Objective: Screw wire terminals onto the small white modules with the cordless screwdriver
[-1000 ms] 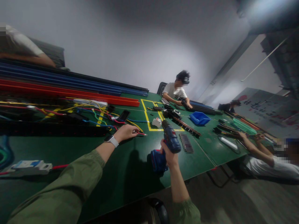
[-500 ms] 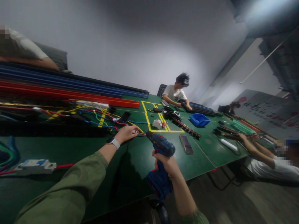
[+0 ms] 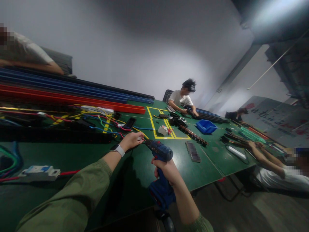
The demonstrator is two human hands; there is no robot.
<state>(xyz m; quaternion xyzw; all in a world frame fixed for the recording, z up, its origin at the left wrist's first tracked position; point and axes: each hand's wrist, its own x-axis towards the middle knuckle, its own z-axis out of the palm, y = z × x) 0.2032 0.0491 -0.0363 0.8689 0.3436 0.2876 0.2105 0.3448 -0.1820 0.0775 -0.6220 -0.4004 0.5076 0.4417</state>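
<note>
My right hand [image 3: 166, 169] is wrapped round the handle of a blue cordless drill [image 3: 160, 149], its chuck pointing left. At the tip of the drill is my left hand [image 3: 131, 140], with a watch on its wrist. Its fingers pinch a small pale part [image 3: 140, 139], mostly hidden, with a bit of red beside it. The drill's front end meets or nearly meets this part; I cannot tell whether they touch. Behind the left hand, a black device [image 3: 129, 123] lies among coloured wires [image 3: 102, 122].
Red channels [image 3: 116, 104] and blue channels [image 3: 96, 91] lie along the far left of the green table [image 3: 200, 174]. A white breaker [image 3: 40, 173] with red wire is at near left. Farther right are a blue bin [image 3: 206, 126], a pixelated phone-like object [image 3: 192, 152] and co-workers.
My right hand has brought the drill left, so its front end is now at my left hand's fingertips. The left hand has hardly moved and still pinches the small part.
</note>
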